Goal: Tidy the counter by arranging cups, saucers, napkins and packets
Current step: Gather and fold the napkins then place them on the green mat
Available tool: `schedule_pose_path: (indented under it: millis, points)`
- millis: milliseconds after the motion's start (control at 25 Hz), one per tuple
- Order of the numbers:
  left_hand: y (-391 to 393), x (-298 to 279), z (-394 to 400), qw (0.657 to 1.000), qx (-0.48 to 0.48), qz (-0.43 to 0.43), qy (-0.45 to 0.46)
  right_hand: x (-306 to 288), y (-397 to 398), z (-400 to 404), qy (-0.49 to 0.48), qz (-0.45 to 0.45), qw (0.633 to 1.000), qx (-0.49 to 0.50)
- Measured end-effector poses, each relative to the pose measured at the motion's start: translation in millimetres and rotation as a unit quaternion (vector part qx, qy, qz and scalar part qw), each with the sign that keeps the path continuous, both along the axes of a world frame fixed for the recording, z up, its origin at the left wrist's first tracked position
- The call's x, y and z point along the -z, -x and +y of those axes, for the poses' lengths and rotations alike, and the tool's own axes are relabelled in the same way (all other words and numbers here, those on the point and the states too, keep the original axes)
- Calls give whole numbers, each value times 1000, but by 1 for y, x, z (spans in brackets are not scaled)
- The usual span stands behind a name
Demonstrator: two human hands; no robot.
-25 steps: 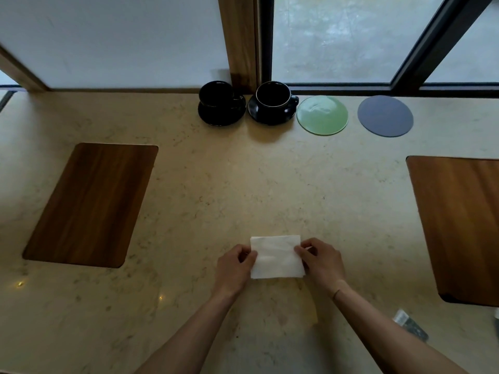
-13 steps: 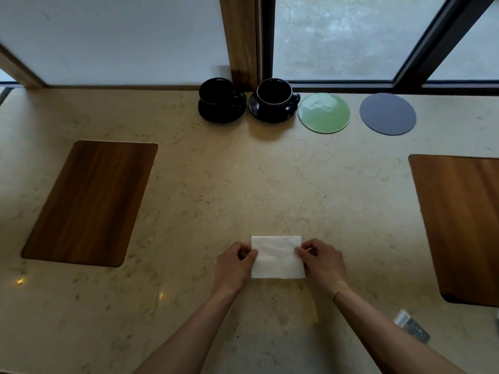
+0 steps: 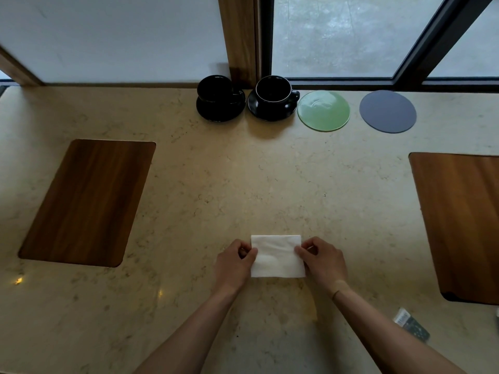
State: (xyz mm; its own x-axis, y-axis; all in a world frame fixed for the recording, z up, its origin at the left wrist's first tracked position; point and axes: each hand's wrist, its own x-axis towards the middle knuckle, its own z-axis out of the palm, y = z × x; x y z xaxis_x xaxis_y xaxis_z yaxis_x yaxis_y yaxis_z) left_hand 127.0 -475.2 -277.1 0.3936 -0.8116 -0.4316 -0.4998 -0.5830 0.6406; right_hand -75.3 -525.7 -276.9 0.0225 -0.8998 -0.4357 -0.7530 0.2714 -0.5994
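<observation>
A folded white napkin (image 3: 276,256) lies flat on the beige stone counter (image 3: 243,184), near its front edge. My left hand (image 3: 235,261) pinches its left edge and my right hand (image 3: 322,259) pinches its right edge. At the back by the window stand two black cups on black saucers, one on the left (image 3: 220,99) and one on the right (image 3: 272,97). A green saucer (image 3: 323,110) and a grey-blue saucer (image 3: 387,111) lie beside them. A dark packet (image 3: 411,323) lies at the front right.
Two wooden placemat panels sit in the counter, one at the left (image 3: 86,202) and one at the right (image 3: 461,225). A wooden post (image 3: 239,36) and dark window frames rise behind the cups.
Both hands keep hold of the napkin's edges in the same spot. Only the view has shifted slightly.
</observation>
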Motion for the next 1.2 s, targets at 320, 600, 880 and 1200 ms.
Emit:
schedule_pose_path:
  millis: [320, 600, 880, 1200]
  points:
    - [-1, 0, -1, 1000, 3, -7, 1, -1, -2, -1, -4, 14, 1000, 3]
    - [0, 1, -4, 1000, -3, -12, -2, -2, -3, 0, -4, 21, 1000, 12]
    - [0, -5, -8, 1000, 1, -17, -6, -10, -3, -3, -27, 32, 999, -2]
    - [-18, -8, -14, 994, 81, -63, 25, -17, 0, -6, 23, 82, 996, -39]
